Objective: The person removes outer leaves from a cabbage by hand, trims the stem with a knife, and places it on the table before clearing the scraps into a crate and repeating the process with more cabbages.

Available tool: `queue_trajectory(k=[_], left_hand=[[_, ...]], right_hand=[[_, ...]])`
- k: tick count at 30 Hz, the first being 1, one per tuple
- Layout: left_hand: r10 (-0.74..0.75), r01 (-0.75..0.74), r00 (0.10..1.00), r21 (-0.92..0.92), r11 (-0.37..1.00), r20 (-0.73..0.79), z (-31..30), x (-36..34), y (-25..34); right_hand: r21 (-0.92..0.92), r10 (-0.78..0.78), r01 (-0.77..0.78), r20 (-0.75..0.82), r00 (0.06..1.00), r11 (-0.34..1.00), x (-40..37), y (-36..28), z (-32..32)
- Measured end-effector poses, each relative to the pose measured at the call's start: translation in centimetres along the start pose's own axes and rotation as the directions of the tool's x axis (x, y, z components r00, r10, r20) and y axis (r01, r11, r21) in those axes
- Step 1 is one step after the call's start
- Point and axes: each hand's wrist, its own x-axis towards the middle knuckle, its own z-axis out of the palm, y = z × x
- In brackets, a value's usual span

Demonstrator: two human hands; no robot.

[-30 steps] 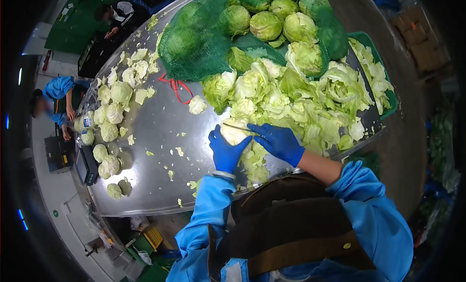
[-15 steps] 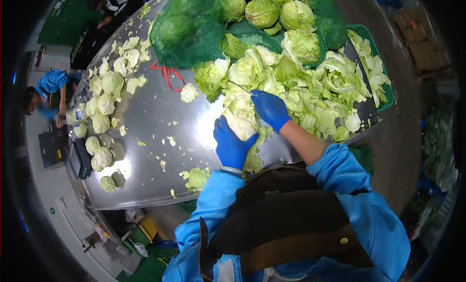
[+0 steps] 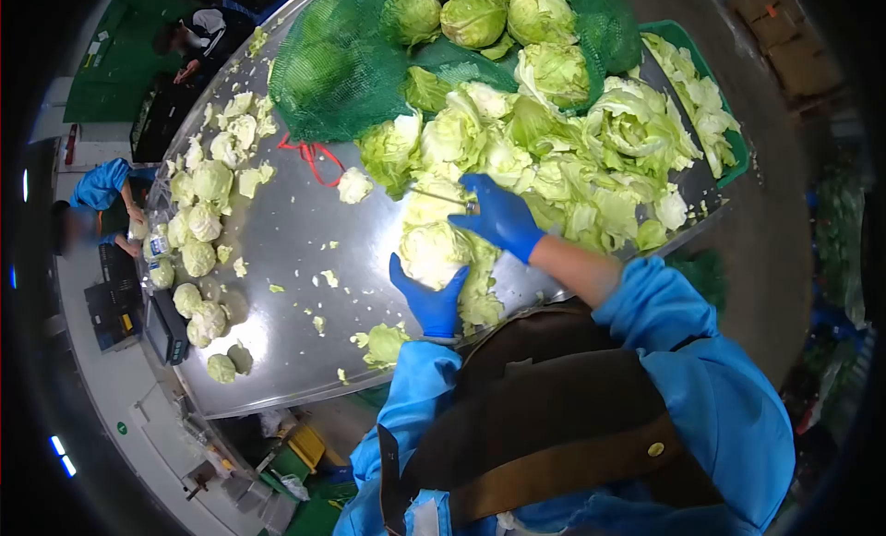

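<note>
Now cupping a pale lettuce head (image 3: 432, 252) from below with the left hand (image 3: 426, 303), fingers curled up around it. Wearing blue gloves on both hands. Keeping that head low over the shiny metal table (image 3: 295, 250), close to the near edge and just beside a big heap of loose leaves (image 3: 591, 180). Cannot tell if sitting on the table or lifted a bit.

Gripping a thin knife (image 3: 441, 198) in the right hand (image 3: 498, 220), fist closed tight on the handle. Holding the blade flat, just behind the head, pointing left. Cannot tell if touching it.

Further back, seeing a green net bag (image 3: 341, 70) full of round heads, lying open beside the leaf heap, with a red string (image 3: 312, 157) trailing from it. Off to the left, spotting many small cleaned heads (image 3: 198, 245) along the far side of the table, well apart from both hands. To the right, noticing a green crate (image 3: 741, 162) with more leaves at the table end. Beyond the table, catching sight of a person in blue (image 3: 101, 187) near a dark scale (image 3: 166, 328).
</note>
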Motion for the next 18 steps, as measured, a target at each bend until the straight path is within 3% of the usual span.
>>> queue_trajectory(k=[1,3,4,7,10,11,13,16,17,18], left_hand=[[0.047,-0.046,0.999,0.07,0.996,-0.012,0.6,0.1,-0.3],[0.145,-0.14,0.989,0.228,0.964,-0.007,1.3,0.1,-0.9],[0.178,-0.17,0.984,0.29,0.942,-0.001,1.5,0.1,-0.9],[0.146,-0.144,0.989,0.227,0.963,0.009,1.6,0.1,-1.0],[0.108,-0.116,0.993,0.187,0.976,0.05,0.7,0.7,-1.3],[0.1,-0.109,0.993,0.183,0.977,0.062,0.2,0.7,-1.5],[0.091,-0.103,0.993,0.166,0.981,0.079,-0.2,1.4,-1.5],[0.113,-0.14,0.988,0.293,0.946,0.105,-1.7,2.0,-0.5],[0.141,-0.169,0.984,0.34,0.925,0.108,-1.8,2.2,0.1],[0.273,-0.307,0.952,0.42,0.854,0.142,-1.6,2.3,2.2]], right_hand=[[0.057,0.049,-0.053,0.066,0.997,0.997,-1.4,-1.2,-0.8],[-0.037,0.046,-0.039,0.237,0.97,0.999,-2.8,-1.1,-0.2],[-0.016,0.016,-0.013,0.198,0.98,1.0,-3.3,-0.9,0.2],[0.011,-0.048,0.046,0.225,0.973,0.999,-2.5,0.2,-0.2],[-0.102,0.068,-0.048,0.203,0.977,0.994,-1.6,1.4,-0.5],[-0.046,-0.047,0.047,0.002,0.999,0.998,-1.6,2.8,-0.4],[0.115,0.146,-0.166,0.162,0.976,0.979,-1.0,3.9,-1.5],[0.189,0.03,-0.082,0.265,0.964,0.979,-2.1,1.3,-2.4],[0.213,-0.072,0.043,0.128,0.989,0.976,-2.7,1.8,-0.7],[0.185,-0.037,-0.003,0.21,0.977,0.983,-2.7,1.9,0.2]])
